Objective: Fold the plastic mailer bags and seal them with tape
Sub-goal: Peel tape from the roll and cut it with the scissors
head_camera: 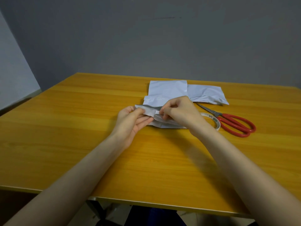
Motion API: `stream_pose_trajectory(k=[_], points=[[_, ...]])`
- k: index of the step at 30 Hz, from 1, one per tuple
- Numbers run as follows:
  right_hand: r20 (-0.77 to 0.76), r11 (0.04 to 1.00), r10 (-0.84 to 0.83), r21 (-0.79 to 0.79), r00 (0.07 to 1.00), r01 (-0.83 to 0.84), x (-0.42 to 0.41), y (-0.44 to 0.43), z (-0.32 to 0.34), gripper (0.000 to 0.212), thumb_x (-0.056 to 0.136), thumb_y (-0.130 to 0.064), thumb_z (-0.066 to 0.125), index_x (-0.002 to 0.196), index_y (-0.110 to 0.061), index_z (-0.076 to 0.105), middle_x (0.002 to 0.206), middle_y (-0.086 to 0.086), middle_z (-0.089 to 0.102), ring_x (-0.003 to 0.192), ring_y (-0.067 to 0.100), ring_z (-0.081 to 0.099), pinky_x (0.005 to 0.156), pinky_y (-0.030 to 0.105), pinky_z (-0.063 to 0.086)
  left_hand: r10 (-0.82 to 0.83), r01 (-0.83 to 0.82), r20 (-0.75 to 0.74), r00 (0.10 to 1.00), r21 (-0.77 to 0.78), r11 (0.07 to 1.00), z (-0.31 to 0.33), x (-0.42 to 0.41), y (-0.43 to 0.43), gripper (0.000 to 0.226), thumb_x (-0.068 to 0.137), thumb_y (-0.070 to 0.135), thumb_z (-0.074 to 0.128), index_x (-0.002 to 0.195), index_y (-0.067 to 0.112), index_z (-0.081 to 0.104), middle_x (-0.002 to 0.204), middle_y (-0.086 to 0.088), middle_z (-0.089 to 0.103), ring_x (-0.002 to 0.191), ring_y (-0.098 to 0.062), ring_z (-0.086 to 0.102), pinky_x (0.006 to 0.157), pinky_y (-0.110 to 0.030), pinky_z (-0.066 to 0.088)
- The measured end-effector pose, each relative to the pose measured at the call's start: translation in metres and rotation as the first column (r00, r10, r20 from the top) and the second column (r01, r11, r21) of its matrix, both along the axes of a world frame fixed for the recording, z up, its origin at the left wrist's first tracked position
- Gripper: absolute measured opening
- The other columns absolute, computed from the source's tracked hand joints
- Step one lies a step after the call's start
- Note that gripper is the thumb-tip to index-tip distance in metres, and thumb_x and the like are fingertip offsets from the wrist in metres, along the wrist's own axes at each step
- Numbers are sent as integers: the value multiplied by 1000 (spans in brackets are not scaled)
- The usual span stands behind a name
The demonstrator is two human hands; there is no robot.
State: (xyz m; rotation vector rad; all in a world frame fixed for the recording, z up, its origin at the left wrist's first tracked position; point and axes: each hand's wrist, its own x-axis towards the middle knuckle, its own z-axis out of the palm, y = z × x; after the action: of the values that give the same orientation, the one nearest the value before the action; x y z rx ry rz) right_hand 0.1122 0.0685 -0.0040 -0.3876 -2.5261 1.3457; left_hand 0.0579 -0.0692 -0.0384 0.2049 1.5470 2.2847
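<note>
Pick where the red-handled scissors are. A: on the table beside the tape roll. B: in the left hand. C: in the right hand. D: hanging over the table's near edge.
A: the scissors lie on the table right of the tape roll; the left hand and right hand hold a folded mailer bag.

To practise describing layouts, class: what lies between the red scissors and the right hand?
In the head view, the tape roll, partly hidden behind the right hand, beside the scissors.
</note>
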Motion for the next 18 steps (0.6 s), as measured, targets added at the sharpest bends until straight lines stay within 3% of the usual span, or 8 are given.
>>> stream_pose_trajectory(k=[2,6,10,13,16,18], points=[[-16,993,-53,103,998,55,2,0,-1,26,83,-18,58,68,-3,72,64,9,68,62,13,60,69,32,54,-9,8,20,1000,36,999,1,0,0,7,93,-1,48,92,4,53,91,-16,68,82,-22,71,75,-30,59],[-117,924,-86,362,989,123,7,0,-2,50,85,-39,59,69,8,65,68,23,63,63,27,55,57,31,43,-14,13,29,999,38,999,0,0,0,9,93,0,48,100,4,53,97,-18,67,85,-23,71,77,-31,58],[-53,865,-93,491,994,107,6,6,-6,37,82,-30,68,54,-16,47,59,1,49,64,19,50,57,29,40,-15,15,6,1000,6,1000,-1,3,1,6,94,1,48,93,4,54,90,-14,68,82,-21,71,77,-32,58],[-69,860,-75,500,995,100,4,5,-10,36,79,-11,67,56,-18,40,59,-4,43,62,18,44,52,26,35,-12,11,-8,1000,-12,1000,-1,4,1,8,94,1,48,89,5,52,88,-14,68,82,-21,70,78,-32,58],[-129,911,-19,406,991,70,4,3,-11,22,76,-4,69,79,-15,50,66,-3,47,62,14,45,57,30,40,4,-4,-2,1000,-15,1000,0,5,1,8,94,1,47,89,6,51,87,-13,66,83,-22,69,78,-31,58],[-112,913,8,406,994,38,4,3,-8,34,78,-8,70,102,-20,50,83,-1,49,73,16,46,57,25,37,12,-12,3,1000,-19,1000,0,5,1,8,94,2,47,90,6,51,87,-13,66,84,-22,68,77,-30,58]])
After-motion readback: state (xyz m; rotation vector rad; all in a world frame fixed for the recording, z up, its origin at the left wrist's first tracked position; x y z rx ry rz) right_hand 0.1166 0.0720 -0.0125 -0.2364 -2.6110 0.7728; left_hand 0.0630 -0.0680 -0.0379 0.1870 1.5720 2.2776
